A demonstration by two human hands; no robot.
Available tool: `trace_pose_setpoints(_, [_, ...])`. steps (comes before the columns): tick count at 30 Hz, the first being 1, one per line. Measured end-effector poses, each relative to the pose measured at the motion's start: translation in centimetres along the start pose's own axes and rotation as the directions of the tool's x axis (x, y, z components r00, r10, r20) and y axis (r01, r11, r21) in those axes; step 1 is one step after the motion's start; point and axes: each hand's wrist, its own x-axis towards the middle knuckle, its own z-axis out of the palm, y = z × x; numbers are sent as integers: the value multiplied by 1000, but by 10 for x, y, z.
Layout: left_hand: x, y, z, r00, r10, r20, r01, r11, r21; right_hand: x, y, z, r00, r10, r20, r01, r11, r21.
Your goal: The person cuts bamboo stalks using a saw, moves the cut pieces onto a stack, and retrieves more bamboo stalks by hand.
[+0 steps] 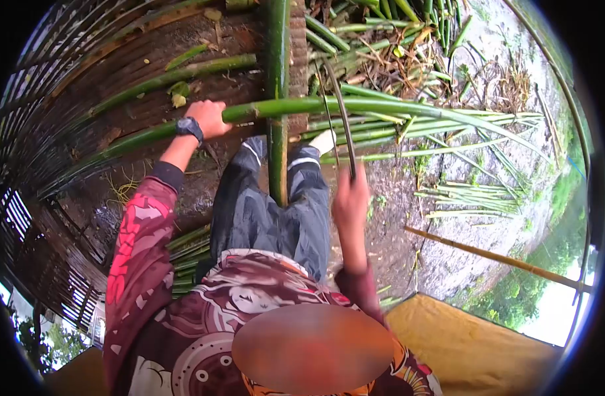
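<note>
My left hand [209, 119], with a dark watch on its wrist, is closed around a long green bamboo pole [302, 107]. The pole runs crosswise in front of me and rests over a thicker upright-running bamboo [278, 59] between my legs. My right hand [353, 197] is closed on the handle end of a bow saw [345, 115] with a curved dark frame. The saw's thin blade crosses the bamboo pole just right of the thick bamboo. How deep the blade sits in the pole, if at all, I cannot tell.
Cut bamboo lengths [477, 198] lie on the ground at right, and more bamboo pieces [421, 39] are heaped at upper right. Another bamboo pole [216, 66] lies beyond my left hand. A slatted wall [25, 224] stands at left. A yellowish tarp [461, 336] hangs at lower right.
</note>
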Motion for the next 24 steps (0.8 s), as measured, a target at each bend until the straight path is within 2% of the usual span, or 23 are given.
trace_pose_setpoints(1, [-2,3,2,1000,1,10,0,999,-38,37,10,25,998,-62,10,63,996,-64])
trace_pose_setpoints(2, [1,0,-4,1000,-4,3,4,998,-61,66,-14,36,998,13,57,-10,999,-49])
trace_pose_setpoints(3, [-3,-2,-4,996,32,-81,-38,996,-74,75,-12,47,997,-66,27,67,996,-59])
trace_pose_setpoints(4, [-6,-8,6,974,129,-185,-146,986,-81,77,-7,51,998,-51,33,52,998,-38])
trace_pose_setpoints(5, [-9,-6,8,897,243,-368,-243,969,46,77,-7,49,999,-53,10,54,999,-2])
trace_pose_setpoints(6, [-15,-1,14,774,364,-518,-317,931,181,73,-5,45,999,-47,-15,48,998,27])
trace_pose_setpoints(7, [-17,0,16,812,360,-459,-284,931,229,75,-5,45,998,-65,-24,66,997,43])
trace_pose_setpoints(8, [-11,-2,18,809,353,-469,-276,934,227,76,-6,46,997,-78,-23,79,996,39])
trace_pose_setpoints(10, [-7,-6,23,918,224,-326,-172,968,181,71,-8,53,999,-43,-33,43,999,0])
trace_pose_setpoints(12, [-2,-9,17,939,182,-291,-149,980,134,65,19,69,992,-99,-81,101,995,17])
trace_pose_setpoints(14, [2,-11,11,967,180,-183,-171,983,61,64,41,80,946,-260,-192,279,957,77])
trace_pose_setpoints(16, [4,-10,8,974,163,-159,-158,986,43,61,38,70,965,-212,-154,231,965,124])
trace_pose_setpoints(18, [2,-9,9,970,164,-177,-155,986,64,38,0,31,1000,-2,20,1,997,77])
trace_pose_setpoints(21, [1,-9,6,978,158,-135,-151,987,64,-35,6,-20,994,-94,57,99,990,-97])
trace_pose_setpoints(22, [2,-10,6,981,150,-122,-145,988,50,-58,-13,-39,970,232,78,-235,971,35])
trace_pose_setpoints(24, [4,-11,8,982,146,-120,-144,989,30,-58,-25,-50,965,237,112,-236,971,-24])
